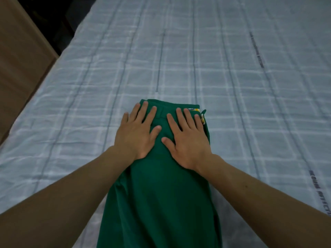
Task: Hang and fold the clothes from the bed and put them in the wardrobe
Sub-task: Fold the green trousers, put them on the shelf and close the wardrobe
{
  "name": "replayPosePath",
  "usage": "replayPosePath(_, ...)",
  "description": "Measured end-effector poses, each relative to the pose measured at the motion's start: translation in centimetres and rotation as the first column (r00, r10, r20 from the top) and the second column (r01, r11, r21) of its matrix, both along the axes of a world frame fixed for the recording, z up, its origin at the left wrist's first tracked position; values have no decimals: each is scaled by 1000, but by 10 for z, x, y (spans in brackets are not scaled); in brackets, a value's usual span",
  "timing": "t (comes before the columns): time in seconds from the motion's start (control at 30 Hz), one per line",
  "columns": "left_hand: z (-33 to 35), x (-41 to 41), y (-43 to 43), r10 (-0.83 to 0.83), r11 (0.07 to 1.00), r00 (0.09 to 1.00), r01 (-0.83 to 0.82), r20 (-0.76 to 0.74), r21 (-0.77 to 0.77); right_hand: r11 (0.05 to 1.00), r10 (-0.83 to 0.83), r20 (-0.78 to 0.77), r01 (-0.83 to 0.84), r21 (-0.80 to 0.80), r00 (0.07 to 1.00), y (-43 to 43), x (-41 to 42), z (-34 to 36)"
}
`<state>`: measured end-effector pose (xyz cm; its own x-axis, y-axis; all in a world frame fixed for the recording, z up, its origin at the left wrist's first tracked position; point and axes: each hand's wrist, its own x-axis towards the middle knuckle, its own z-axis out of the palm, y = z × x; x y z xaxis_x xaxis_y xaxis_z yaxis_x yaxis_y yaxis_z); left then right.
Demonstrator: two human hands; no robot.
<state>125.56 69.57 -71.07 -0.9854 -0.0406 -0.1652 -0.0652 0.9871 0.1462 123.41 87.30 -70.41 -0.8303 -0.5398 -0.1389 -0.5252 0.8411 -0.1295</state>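
Open sheet around the garment, brown board hard by the left edge

The bed (pixel 232 86) lies flat beyond and to both sides of the green garment (pixel 161 194). The left hand (pixel 136 135) and right hand (pixel 188 142) lie flat on its far end, with only a narrow strip between them. A brown board (pixel 19 68) flanks the bed's left edge across a dark gap (pixel 59 24).

Trousers (pixel 157 203) lie on the bed (pixel 232 86), left hand (pixel 137 133) and right hand (pixel 188 140) side by side flat on their far end.
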Motion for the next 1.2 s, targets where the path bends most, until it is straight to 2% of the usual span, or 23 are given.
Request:
replayPosePath(0.17,-22,-5,-5,5,1000,1000,-5,5,-1,999,-31,-22,30,-30,999,-2,-2,-29)
replayPosePath(0.23,-18,-7,-4,12,1000,999,-11,48,-18,999,-29,-4,29,17,1000,-3,-4,-26)
replayPosePath(0.33,2,2,10,109,994,981,-105,159,-32,994,-20,54,15,105,998,-3,-4,-11)
replayPosePath(0.4,13,25,30,144,989,977,-140,157,-38,992,-12,95,0,126,995,0,12,2)
replayPosePath(0.53,25,109,62,33,998,999,-33,1,48,998,1,138,6,-55,990,27,102,15)
replayPosePath(0.67,36,196,75,-180,980,975,190,-128,66,969,-20,161,59,-240,987,71,201,15)
replayPosePath(0.97,53,307,106,-483,868,875,482,-30,119,916,-39,255,137,-377,966,133,302,22)
replayPosePath(1.07,66,333,123,-531,845,844,519,81,133,867,-85,327,232,-442,941,149,339,35)
replayPosePath(1.13,72,345,135,-518,854,846,504,128,126,855,-131,394,305,-419,910,157,364,42)
replayPosePath(1.2,76,349,145,-520,854,846,513,120,87,887,-210,438,359,-290,874,164,378,47)
